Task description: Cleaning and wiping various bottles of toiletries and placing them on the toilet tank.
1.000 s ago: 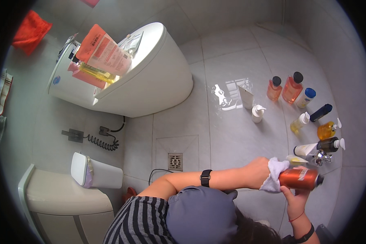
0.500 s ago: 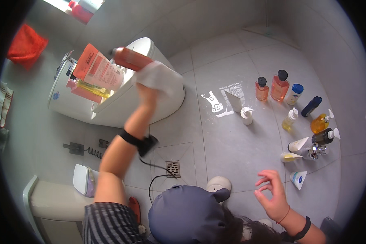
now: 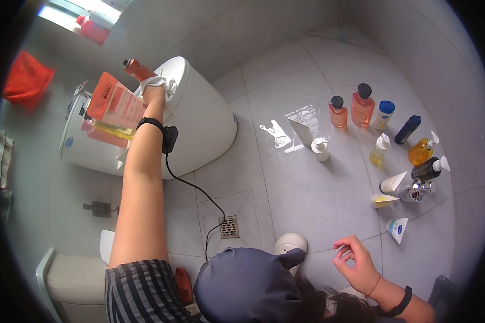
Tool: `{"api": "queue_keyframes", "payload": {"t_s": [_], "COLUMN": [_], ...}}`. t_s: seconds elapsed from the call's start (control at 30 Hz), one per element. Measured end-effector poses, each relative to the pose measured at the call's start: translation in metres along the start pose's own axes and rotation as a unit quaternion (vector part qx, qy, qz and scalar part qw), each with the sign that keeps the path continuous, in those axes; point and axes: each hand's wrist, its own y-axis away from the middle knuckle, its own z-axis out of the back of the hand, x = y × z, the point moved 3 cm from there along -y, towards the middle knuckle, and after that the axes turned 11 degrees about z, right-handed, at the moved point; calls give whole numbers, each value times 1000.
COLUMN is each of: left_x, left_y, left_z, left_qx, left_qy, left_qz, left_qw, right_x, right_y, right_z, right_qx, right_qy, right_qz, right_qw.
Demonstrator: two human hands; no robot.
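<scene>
Slantwise at upper left, the can (image 3: 140, 70) points its dark cap (image 3: 127, 63) toward the frame's upper-left corner, long axis running down rightward. Left hand (image 3: 154, 96) grasps the cloth (image 3: 159, 83) by its lower end, fingertips hidden; right hand (image 3: 357, 264), lower right, is released, loosely curled.

The red-orange cylindrical container (image 3: 139, 70) is located at upper left of the frame, tilted, with its dark cap (image 3: 127, 63) fitted and directed toward upper left. The white cloth (image 3: 155, 81), bunched in loose folds, adjoins the container's lower-right end.
</scene>
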Motion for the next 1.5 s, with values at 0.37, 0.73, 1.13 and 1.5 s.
{"api": "queue_keyframes", "payload": {"t_s": [0.37, 0.73, 1.13, 1.5], "left_x": [12, -6, -28, -107], "left_y": [21, 36, 120, 442], "left_z": [-8, 7, 15, 40], "left_qx": [-62, -94, 21, 704], "left_qy": [45, 10, 380, 336], "left_qz": [-75, -56, -158, -180], "left_qw": [994, 994, 911, 600], "right_x": [-10, -13, -16, -4], "right_y": [5, 13, 19, 3], "right_z": [-1, 0, 7, 50], "right_qx": [-5, 9, -21, -181], "right_qy": [-17, -30, -18, 133], "right_qz": [-18, -19, -43, 110], "right_qw": [1000, 999, 999, 968]}}
